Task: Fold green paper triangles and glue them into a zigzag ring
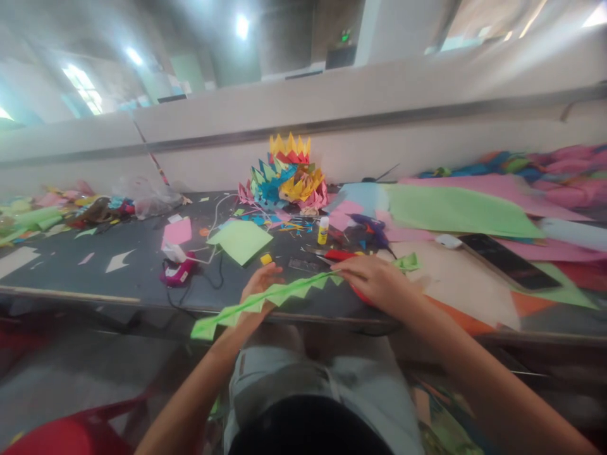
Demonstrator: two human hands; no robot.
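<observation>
A long light-green zigzag-edged folded paper strip (279,294) stretches slantwise above the table's front edge. My right hand (379,281) is closed on it, thumb and fingertips pinching the strip, whose far end shows beyond the knuckles. Behind the strip is my left hand (260,281), with fingers loosely apart and the strip passing across its palm and wrist. Red-handled scissors (339,254) lie just beyond my right fingers, partly covered by that hand. A yellow glue stick (323,231) stands upright a little farther back. Near my left fingertips sits a small yellow piece (266,259).
Folded paper crowns (289,174) are stacked against the wall. A green sheet (241,240) and a purple corded device (177,270) lie left of centre. Coloured sheets (459,208) and a phone (509,260) occupy the right side. Paper scraps and a plastic bag (154,199) are at left.
</observation>
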